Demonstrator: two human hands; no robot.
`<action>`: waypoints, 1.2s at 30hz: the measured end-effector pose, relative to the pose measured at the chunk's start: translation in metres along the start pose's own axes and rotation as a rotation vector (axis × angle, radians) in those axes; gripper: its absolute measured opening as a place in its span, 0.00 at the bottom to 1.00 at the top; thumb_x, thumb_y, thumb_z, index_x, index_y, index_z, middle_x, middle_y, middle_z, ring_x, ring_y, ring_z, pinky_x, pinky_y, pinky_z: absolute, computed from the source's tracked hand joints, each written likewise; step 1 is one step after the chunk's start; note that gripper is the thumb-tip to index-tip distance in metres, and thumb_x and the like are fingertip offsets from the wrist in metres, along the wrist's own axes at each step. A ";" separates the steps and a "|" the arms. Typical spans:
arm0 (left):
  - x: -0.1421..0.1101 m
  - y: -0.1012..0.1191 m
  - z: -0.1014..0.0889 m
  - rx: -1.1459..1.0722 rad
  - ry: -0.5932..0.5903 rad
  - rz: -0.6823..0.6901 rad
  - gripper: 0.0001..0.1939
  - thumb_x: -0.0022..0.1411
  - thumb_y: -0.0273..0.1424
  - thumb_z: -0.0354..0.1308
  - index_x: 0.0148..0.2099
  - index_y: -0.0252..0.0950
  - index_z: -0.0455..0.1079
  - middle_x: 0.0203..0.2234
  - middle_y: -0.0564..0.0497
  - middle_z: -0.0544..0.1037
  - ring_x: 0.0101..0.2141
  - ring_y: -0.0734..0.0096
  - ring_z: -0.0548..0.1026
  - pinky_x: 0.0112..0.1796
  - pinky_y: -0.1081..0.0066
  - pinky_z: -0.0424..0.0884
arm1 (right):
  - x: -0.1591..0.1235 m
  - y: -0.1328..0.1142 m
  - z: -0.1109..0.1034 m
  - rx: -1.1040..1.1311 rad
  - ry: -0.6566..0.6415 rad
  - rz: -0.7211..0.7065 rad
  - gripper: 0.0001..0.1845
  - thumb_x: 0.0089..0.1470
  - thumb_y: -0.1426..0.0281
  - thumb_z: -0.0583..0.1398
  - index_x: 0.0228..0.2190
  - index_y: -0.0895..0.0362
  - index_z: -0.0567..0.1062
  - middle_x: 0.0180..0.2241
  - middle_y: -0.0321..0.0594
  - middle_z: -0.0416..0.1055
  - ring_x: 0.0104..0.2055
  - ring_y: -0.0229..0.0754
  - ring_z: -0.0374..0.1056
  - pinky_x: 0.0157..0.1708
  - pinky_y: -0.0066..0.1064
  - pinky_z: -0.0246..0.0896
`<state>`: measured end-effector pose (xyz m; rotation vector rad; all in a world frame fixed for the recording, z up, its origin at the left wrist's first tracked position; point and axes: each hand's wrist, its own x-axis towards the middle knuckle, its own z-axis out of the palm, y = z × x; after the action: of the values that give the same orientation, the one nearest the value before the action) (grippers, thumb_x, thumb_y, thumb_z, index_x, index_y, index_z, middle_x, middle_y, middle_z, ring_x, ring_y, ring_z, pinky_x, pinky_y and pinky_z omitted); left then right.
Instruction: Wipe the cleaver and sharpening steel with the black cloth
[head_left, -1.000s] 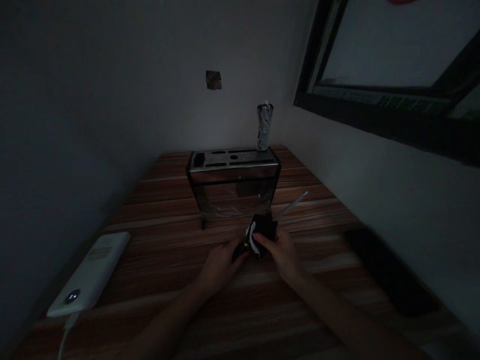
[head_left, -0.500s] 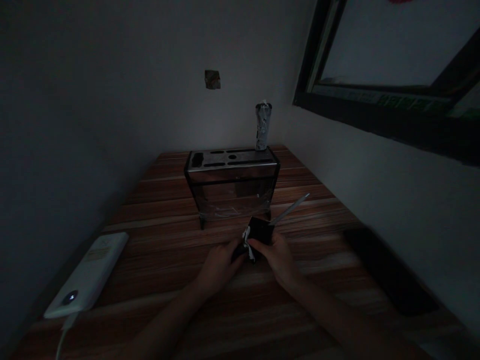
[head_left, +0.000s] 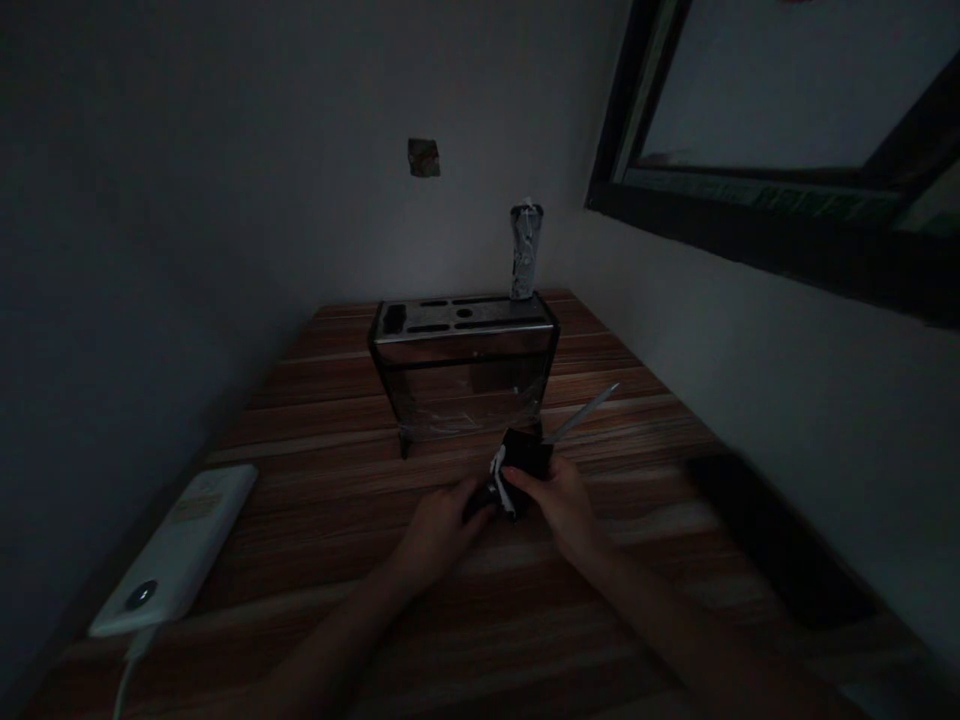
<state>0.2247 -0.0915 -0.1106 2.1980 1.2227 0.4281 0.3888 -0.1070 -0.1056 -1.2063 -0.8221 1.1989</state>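
Note:
My left hand is closed around the black handle of a knife. Its narrow pale blade sticks out to the upper right. Between handle and tip, the blade is hidden by a black flat piece folded about it, with crumpled white material along its left edge. Closed on that piece is my right hand, its thumb lying across the front. Just beyond my hands stands a knife block with a slotted metal top and clear sides. A plastic-wrapped handle rises from its right end.
On the left lies a white power bank with a cable plugged in. A dark flat object rests by the right wall. The wood-grain table meets walls on both sides; a dark-framed window is above right.
My right hand and the black piece have shifted slightly up and to the right along the knife. My left hand stays nearly in place on the handle.

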 end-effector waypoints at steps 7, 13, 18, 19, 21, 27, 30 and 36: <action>0.000 0.003 0.000 -0.017 0.020 -0.004 0.11 0.60 0.35 0.49 0.44 0.38 0.66 0.34 0.50 0.76 0.33 0.67 0.75 0.33 0.73 0.67 | 0.011 -0.005 -0.008 0.103 0.089 -0.033 0.16 0.34 0.65 0.68 0.29 0.56 0.77 0.28 0.35 0.76 0.29 0.39 0.69 0.30 0.29 0.64; 0.000 0.003 -0.001 -0.023 0.013 -0.019 0.13 0.61 0.36 0.49 0.45 0.38 0.65 0.36 0.49 0.76 0.35 0.66 0.74 0.35 0.73 0.67 | 0.022 -0.010 -0.018 0.192 0.168 -0.121 0.16 0.35 0.65 0.67 0.30 0.56 0.76 0.30 0.36 0.76 0.31 0.39 0.70 0.33 0.30 0.65; -0.001 0.003 -0.001 -0.032 0.002 -0.006 0.13 0.61 0.37 0.48 0.45 0.39 0.66 0.35 0.50 0.76 0.34 0.67 0.74 0.35 0.73 0.67 | 0.031 -0.020 -0.027 0.284 0.264 -0.158 0.16 0.34 0.65 0.68 0.30 0.56 0.77 0.31 0.35 0.76 0.33 0.40 0.71 0.37 0.32 0.65; -0.001 0.002 -0.001 -0.028 0.003 -0.005 0.13 0.61 0.37 0.48 0.45 0.39 0.66 0.35 0.50 0.76 0.34 0.66 0.74 0.35 0.73 0.67 | 0.033 -0.023 -0.029 0.304 0.291 -0.164 0.16 0.34 0.66 0.68 0.29 0.56 0.77 0.31 0.35 0.76 0.33 0.40 0.71 0.37 0.31 0.65; -0.001 0.002 0.000 -0.019 0.004 -0.006 0.13 0.61 0.37 0.49 0.46 0.39 0.66 0.37 0.50 0.76 0.35 0.66 0.74 0.36 0.72 0.67 | 0.036 -0.030 -0.033 0.331 0.340 -0.191 0.15 0.33 0.66 0.68 0.29 0.56 0.77 0.31 0.34 0.76 0.33 0.39 0.71 0.36 0.30 0.65; -0.002 0.003 -0.001 0.022 -0.019 -0.019 0.14 0.61 0.38 0.48 0.47 0.40 0.65 0.36 0.51 0.76 0.35 0.66 0.74 0.37 0.72 0.67 | 0.044 -0.047 -0.047 0.393 0.456 -0.304 0.15 0.34 0.66 0.68 0.28 0.56 0.76 0.31 0.32 0.75 0.33 0.36 0.71 0.37 0.28 0.65; -0.002 0.004 -0.002 0.029 -0.027 -0.004 0.14 0.61 0.37 0.48 0.46 0.40 0.65 0.36 0.51 0.76 0.35 0.67 0.74 0.36 0.73 0.67 | 0.046 -0.050 -0.052 0.406 0.472 -0.336 0.14 0.35 0.65 0.68 0.28 0.56 0.75 0.30 0.33 0.75 0.32 0.37 0.71 0.36 0.30 0.66; -0.001 0.004 -0.002 0.013 -0.016 0.011 0.13 0.61 0.36 0.48 0.46 0.40 0.66 0.37 0.51 0.76 0.35 0.67 0.74 0.36 0.73 0.67 | 0.045 -0.050 -0.049 0.442 0.474 -0.313 0.16 0.32 0.64 0.68 0.28 0.56 0.75 0.30 0.33 0.75 0.32 0.38 0.71 0.34 0.31 0.67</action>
<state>0.2256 -0.0937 -0.1067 2.2156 1.2090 0.4074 0.4572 -0.0727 -0.0735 -0.8999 -0.3455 0.7398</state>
